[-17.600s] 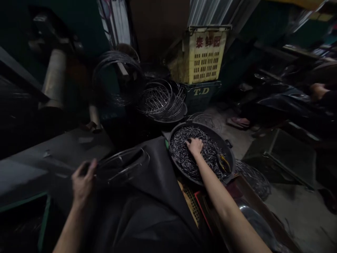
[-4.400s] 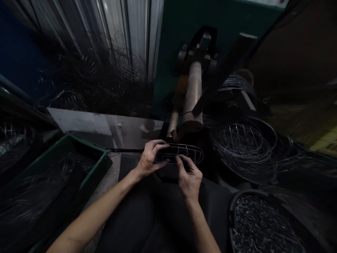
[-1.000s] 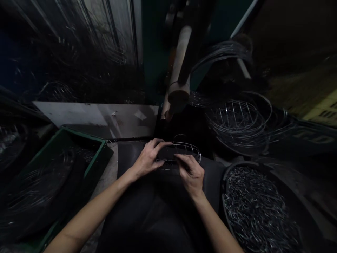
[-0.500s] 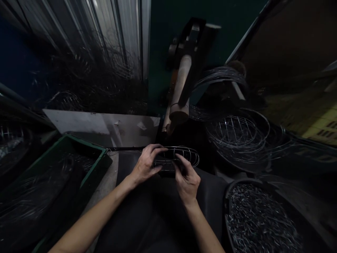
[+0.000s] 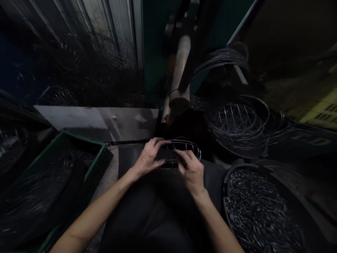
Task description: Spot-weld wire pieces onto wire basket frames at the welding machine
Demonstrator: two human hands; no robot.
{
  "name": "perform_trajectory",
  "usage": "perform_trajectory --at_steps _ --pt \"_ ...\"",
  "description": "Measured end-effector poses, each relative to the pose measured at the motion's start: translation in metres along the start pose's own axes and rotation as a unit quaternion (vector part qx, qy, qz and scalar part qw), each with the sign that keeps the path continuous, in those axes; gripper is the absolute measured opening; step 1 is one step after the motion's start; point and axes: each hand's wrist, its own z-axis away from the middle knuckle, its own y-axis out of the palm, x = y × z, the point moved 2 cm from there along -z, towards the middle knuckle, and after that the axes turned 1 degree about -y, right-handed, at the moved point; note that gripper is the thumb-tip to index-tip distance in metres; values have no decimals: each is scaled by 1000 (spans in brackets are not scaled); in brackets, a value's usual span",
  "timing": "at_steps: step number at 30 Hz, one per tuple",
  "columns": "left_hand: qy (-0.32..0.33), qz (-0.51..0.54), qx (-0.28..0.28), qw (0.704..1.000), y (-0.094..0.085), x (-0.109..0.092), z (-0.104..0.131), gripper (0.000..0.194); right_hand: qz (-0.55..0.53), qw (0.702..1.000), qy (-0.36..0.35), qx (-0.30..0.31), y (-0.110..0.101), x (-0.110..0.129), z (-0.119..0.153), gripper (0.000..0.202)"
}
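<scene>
A round wire frame [image 5: 195, 149], made of thin metal rings joined by short crosswires, is held tilted in front of me, over dark cloth or padding. On its left side my left hand [image 5: 150, 156] grips the rim, fingers over the top ring and thumb below. My right hand [image 5: 191, 169] is at its near right part, with thumb and fingers pinched together at the wire. Whether a small piece sits in that pinch is too dark to see.
On the right, a black tub [image 5: 226, 189] is full of short metal wire pieces [image 5: 260, 207]. Behind it lie stacked wire rings and grids [image 5: 237, 121]. A green crate [image 5: 101, 147] stands at left. Ahead rises a machine with a pale cylinder [image 5: 181, 66], beside a white board [image 5: 126, 123].
My right hand has moved slightly right and its fingers have drawn closer together at the wire. My left hand keeps its grip. The view has tipped down a little.
</scene>
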Motion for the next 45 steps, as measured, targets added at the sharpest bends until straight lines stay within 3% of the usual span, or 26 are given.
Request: perform_trajectory --at_steps 4,8,12,20,25,32,38,42,45 --pt "-6 8 19 1000 -1 -2 -3 60 82 993 -72 51 -12 -7 -4 22" --pt "-13 26 38 999 -1 0 -5 58 177 965 -148 122 -19 -16 -2 31" --pt "-26 37 35 998 -4 1 -6 56 207 945 -199 155 -21 -23 -1 37" --pt "-33 33 -31 998 -7 0 -8 55 143 953 -238 121 -15 -29 -8 39" --pt "-23 3 -61 998 -3 6 -8 55 168 937 -301 63 -13 -32 -14 39" --pt "-16 -61 -68 996 -3 6 -16 58 194 929 -312 46 -8 -38 -20 40" --pt "-25 -63 -70 995 1 15 -25 56 241 905 -351 3 -1 -47 -25 43" --pt "-13 -62 -68 996 4 19 -25 58 187 918 -349 -5 0 -48 -27 43" --pt "-11 -58 -72 996 3 20 -23 59 201 911 -361 -9 0 -49 -27 44"
